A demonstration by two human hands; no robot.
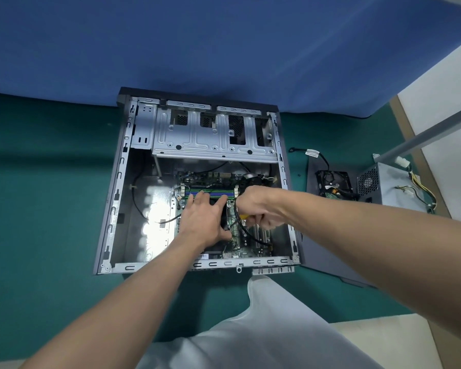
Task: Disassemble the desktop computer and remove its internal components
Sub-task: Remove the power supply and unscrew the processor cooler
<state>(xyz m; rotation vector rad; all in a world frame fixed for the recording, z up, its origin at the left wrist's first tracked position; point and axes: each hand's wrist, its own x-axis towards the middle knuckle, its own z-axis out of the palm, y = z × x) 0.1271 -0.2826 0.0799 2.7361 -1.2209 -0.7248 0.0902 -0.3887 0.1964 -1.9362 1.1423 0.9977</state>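
Green surface (pixel 51 182) under a blue backdrop. The left hand (pixel 205 217) rests spread, fingers relaxed, on a black part (pixel 223 218) of the motherboard (pixel 240 246). The right hand (pixel 258 209) beside it clenches a yellow-handled screwdriver (pixel 243 216). Both reach inside the open computer case (pixel 123 166). A power supply (pixel 386 187) lies well right of it.

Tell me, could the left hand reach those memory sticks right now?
Probably yes. The left hand lies inside the open case, fingertips at the edge of the memory sticks, and nothing covers them. The right hand, gripping a yellow tool, sits aside.
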